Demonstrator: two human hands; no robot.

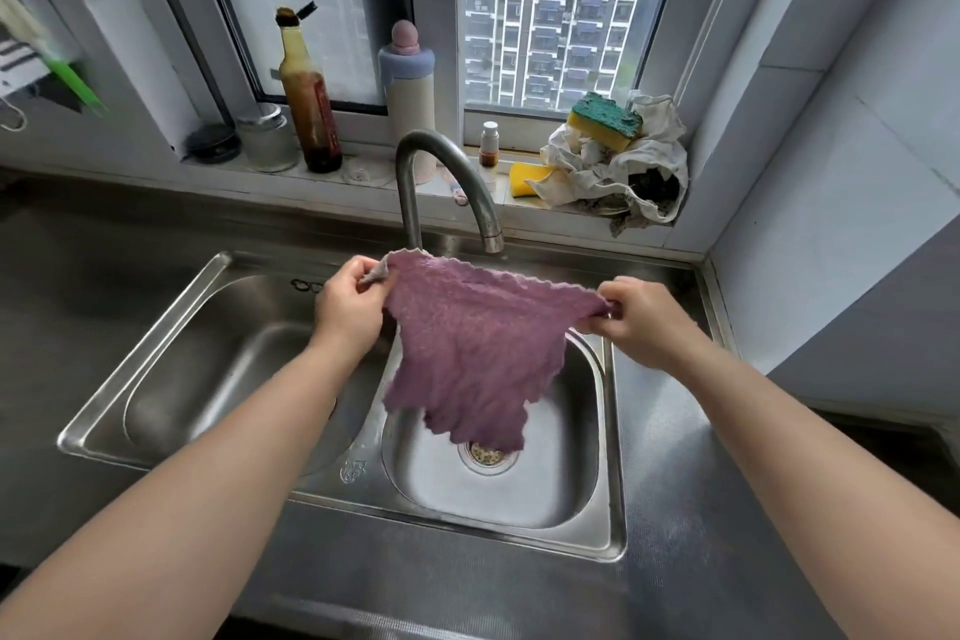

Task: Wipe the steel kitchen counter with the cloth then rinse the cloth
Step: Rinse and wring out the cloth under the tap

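A purple cloth hangs spread out over the right basin of the steel double sink, its lower edge just above the drain. My left hand pinches its upper left corner. My right hand pinches the upper right corner. The curved tap ends just above the cloth's top edge; no water shows at its spout. The steel counter surrounds the sink.
On the window sill stand a sauce bottle, a glass jar, a white bottle with a purple top, a small vial, sponges and a crumpled white rag. A wall closes the right side.
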